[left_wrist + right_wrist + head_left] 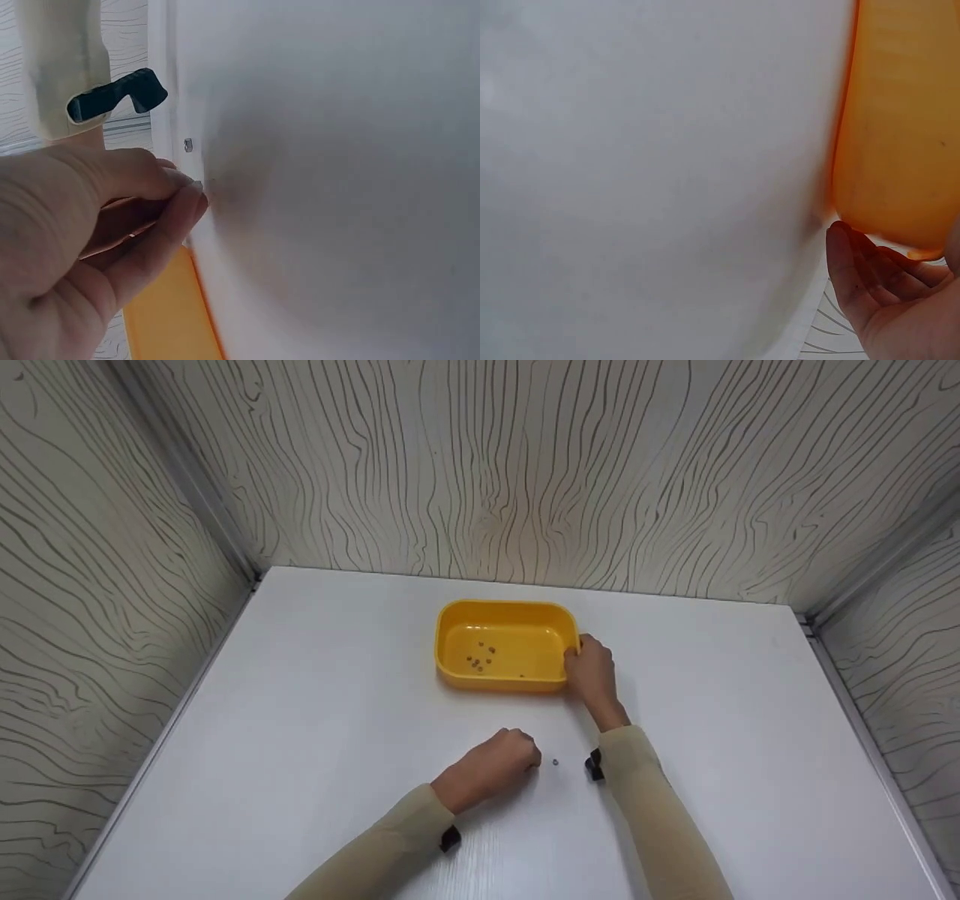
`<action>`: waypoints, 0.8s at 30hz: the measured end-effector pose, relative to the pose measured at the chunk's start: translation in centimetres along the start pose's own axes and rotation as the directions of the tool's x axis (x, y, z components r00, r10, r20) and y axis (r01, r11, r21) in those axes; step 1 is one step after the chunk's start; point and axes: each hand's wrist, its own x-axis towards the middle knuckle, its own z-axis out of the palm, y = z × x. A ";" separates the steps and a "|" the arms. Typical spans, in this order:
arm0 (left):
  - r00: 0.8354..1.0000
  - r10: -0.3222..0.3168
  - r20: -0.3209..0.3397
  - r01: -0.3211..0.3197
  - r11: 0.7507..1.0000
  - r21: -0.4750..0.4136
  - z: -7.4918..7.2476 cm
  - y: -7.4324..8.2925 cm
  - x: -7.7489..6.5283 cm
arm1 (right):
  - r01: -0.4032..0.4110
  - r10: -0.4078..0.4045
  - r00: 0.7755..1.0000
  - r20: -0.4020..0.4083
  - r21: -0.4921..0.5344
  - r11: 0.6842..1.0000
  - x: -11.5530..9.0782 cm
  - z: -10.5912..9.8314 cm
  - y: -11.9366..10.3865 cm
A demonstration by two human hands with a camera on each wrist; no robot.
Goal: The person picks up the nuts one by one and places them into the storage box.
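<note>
A yellow plastic box (510, 685) stands on the white table with several small metal nuts (476, 662) in it, mostly toward its left end. The right hand (594, 671) grips the box's right end, thumb at the rim and fingers along the outside wall; the right wrist view shows those fingers (841, 259) against the wall. In front of the box, the left hand (495, 761) is low over the table, thumb and forefinger pinched together. A tiny grey bit, apparently a nut, shows at the tips in the left wrist view. One loose nut (188, 145) lies just beyond them.
The white table (337, 720) is enclosed by wood-grain patterned panels (487, 472) at the back and sides, joined by metal corner profiles (180, 472). Black straps (595, 765) stick out at the sleeve cuffs. The box stands near the back panel.
</note>
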 end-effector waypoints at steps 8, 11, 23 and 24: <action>0.999 -0.036 0.004 0.037 0.997 -0.071 0.0 -0.4 0.3 | -0.014 0.014 1.000 0.009 0.009 1.000 0.0 -0.1 0.0; 0.998 -0.063 0.012 0.065 0.983 -0.171 -0.6 -0.7 0.4 | -0.018 0.017 1.000 0.014 0.012 1.000 0.0 -0.1 0.0; 0.900 -0.436 0.005 0.175 0.351 -0.920 -3.4 -3.4 0.2 | 0.025 -0.026 0.999 -0.030 -0.021 0.999 -0.1 0.2 0.2; 0.886 -0.463 0.014 0.160 0.278 -0.947 -3.6 -3.7 0.2 | 0.022 -0.022 0.999 -0.027 -0.020 1.000 -0.1 0.2 0.2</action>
